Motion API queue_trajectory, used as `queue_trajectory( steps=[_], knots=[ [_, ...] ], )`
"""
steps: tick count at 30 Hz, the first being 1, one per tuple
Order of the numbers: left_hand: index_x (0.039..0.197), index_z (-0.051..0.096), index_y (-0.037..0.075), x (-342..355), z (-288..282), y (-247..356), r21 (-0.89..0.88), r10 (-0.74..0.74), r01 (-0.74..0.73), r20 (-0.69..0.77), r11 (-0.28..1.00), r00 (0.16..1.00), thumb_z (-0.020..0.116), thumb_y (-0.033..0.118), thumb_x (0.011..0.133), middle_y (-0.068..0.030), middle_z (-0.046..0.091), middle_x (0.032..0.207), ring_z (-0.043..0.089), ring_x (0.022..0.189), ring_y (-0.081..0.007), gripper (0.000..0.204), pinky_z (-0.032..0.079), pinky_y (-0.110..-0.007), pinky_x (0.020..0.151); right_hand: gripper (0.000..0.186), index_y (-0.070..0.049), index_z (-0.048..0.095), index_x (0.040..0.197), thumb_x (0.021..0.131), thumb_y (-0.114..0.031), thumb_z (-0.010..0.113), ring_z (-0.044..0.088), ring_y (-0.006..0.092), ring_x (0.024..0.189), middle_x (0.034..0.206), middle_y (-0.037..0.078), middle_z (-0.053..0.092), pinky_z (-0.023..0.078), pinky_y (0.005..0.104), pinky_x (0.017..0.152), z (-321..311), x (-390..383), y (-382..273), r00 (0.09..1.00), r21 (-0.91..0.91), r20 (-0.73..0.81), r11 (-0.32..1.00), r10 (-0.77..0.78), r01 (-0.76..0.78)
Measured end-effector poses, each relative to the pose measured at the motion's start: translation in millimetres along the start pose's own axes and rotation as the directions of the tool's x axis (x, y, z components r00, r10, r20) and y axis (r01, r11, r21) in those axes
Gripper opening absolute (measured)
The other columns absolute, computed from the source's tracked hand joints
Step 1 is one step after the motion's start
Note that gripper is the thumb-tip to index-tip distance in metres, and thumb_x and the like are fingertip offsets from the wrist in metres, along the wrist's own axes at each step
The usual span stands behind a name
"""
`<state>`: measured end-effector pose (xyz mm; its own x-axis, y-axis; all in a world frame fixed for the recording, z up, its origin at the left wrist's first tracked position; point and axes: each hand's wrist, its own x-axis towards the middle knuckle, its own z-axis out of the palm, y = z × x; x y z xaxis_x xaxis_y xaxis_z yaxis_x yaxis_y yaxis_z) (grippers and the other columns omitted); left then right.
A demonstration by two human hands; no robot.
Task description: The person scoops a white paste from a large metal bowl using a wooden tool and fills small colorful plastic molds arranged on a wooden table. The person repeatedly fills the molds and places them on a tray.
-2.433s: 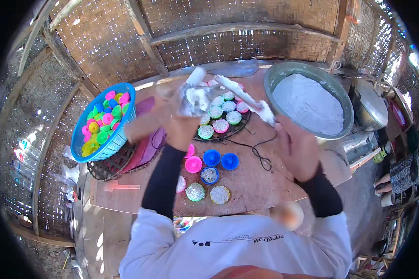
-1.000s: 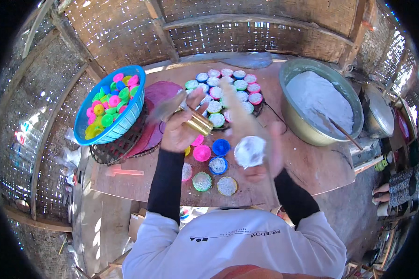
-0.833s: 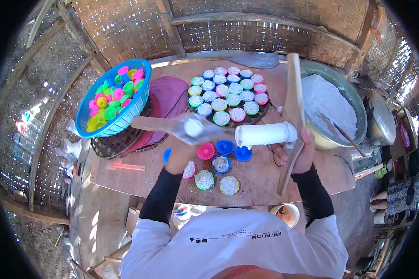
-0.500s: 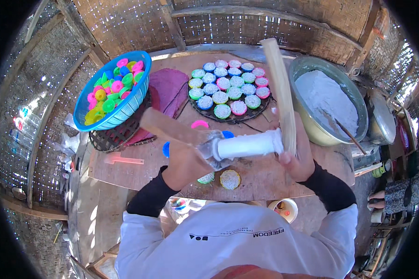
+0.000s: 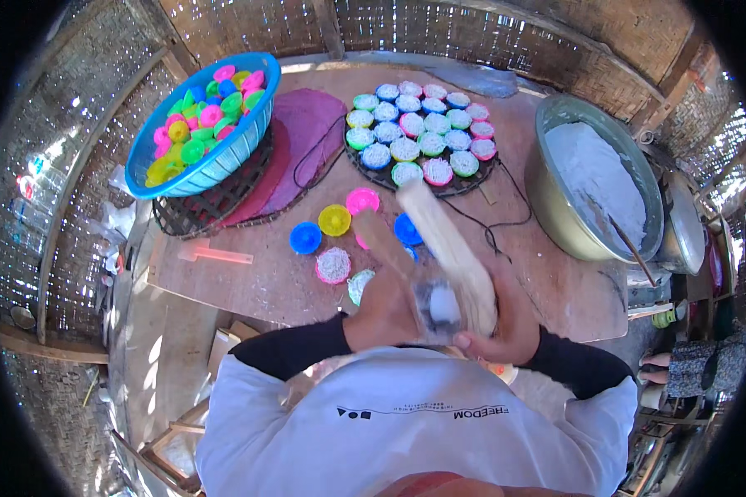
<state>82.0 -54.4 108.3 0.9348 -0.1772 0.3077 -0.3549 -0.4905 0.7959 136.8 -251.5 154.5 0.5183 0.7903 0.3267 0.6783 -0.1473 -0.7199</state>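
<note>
We are looking through the left of two head-worn fisheye cameras, gazing steeply down from above the near side of the table (image 5: pixel 555 290) and facing across it toward the woven wall (image 5: pixel 439 41). We are viewing the left hand (image 5: pixel 381 313) and right hand (image 5: pixel 518 319) closely at the table's near edge, and reaching past both its ends.

The hands (image 5: pixel 383 308) partly hide the wooden-handled press (image 5: pixel 454 263) and a green cup (image 5: pixel 358 286).

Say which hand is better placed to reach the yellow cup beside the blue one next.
Probably the left hand, nearer that yellow cup, though holding a brown wooden bar. The right hand is farther across, gripping the pale wooden bar.
</note>
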Motion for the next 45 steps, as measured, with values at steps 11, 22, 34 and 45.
queue_trajectory(
  steps=[11,22,34,45],
  knots=[
    [0.129,0.037,0.007,88,-98,-48,-0.874,0.03,-0.247,-0.258,0.419,0.966,0.058,0.042,0.08,-0.0081,0.045,0.126,0.037,0.121,-0.0248,0.063,0.029,-0.039,0.102,0.085,0.0,0.034,0.128,0.076,-0.066,0.045,0.057,0.0254,0.084,0.097,0.017,0.055,0.047,0.037,0.071,-73,34,27,0.65,0.42,0.656,0.531,0.383,-0.736],
    [0.119,0.043,0.011,98,-58,-98,-0.852,0.235,-0.27,-0.404,-0.449,0.884,0.05,0.044,0.083,-0.0044,0.049,0.103,0.047,0.104,-0.0286,0.05,0.038,-0.049,0.091,0.075,0.001,0.041,0.122,0.086,-0.064,0.028,0.057,0.0158,0.08,0.097,0.011,0.055,0.046,0.0286,0.073,-57,49,75,0.476,0.26,0.77,0.472,0.426,-0.842],
    [0.096,0.044,0.013,76,-52,-130,-0.864,0.082,-0.242,-0.307,-0.441,0.948,0.047,0.036,0.086,-0.0001,0.052,0.084,0.053,0.091,-0.0252,0.025,0.046,-0.046,0.078,0.074,0.001,0.058,0.085,0.081,-0.069,0.036,0.053,0.0126,0.062,0.069,0.006,0.056,0.042,0.0268,0.056,-31,47,88,0.488,0.149,0.691,0.555,0.533,-0.818],
    [0.097,0.04,0.014,77,-71,-128,-0.89,0.21,-0.214,-0.318,-0.403,0.925,0.047,0.036,0.086,0.005,0.054,0.08,0.053,0.087,-0.0203,0.026,0.042,-0.041,0.077,0.067,-0.002,0.056,0.07,0.082,-0.065,0.039,0.048,0.0118,0.053,0.057,0.003,0.05,0.039,0.0263,0.051,-26,62,75,0.604,-0.044,0.545,0.739,0.581,-0.672]
  ],
)
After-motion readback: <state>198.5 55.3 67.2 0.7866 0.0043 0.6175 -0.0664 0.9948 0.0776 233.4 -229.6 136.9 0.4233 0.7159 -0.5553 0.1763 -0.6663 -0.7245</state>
